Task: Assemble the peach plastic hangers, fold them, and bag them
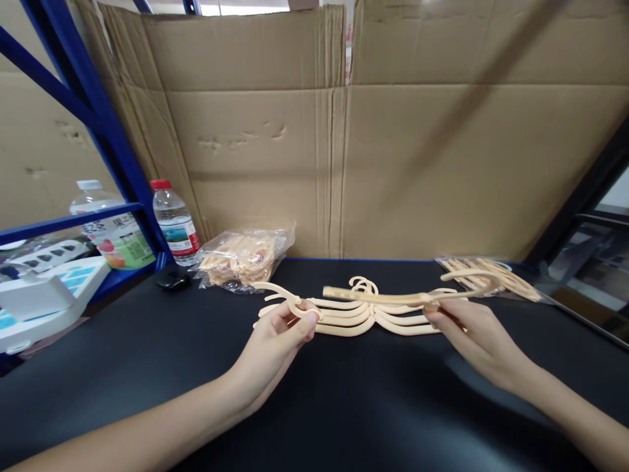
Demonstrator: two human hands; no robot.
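Note:
My left hand (282,337) is closed, thumb against fingers, on a curved beige hanger piece (273,288) whose free end points up and left. Between the fingers and thumb of my right hand (474,337) is another beige hanger piece (373,296), with a long straight arm reaching left and a bent, hook-like part curving off to the right. The two held pieces are apart. Behind and below them, several beige hangers (346,331) lie in a row on the black table (314,419), their hooks toward the back. My hands and the held pieces partly cover them.
A clear bag of beige pieces (240,255) lies at the back left, another bag (521,285) at the back right. A red-capped water bottle (175,226) and a black object (173,278) stand near the blue rack (105,141). Cardboard (255,144) walls the back.

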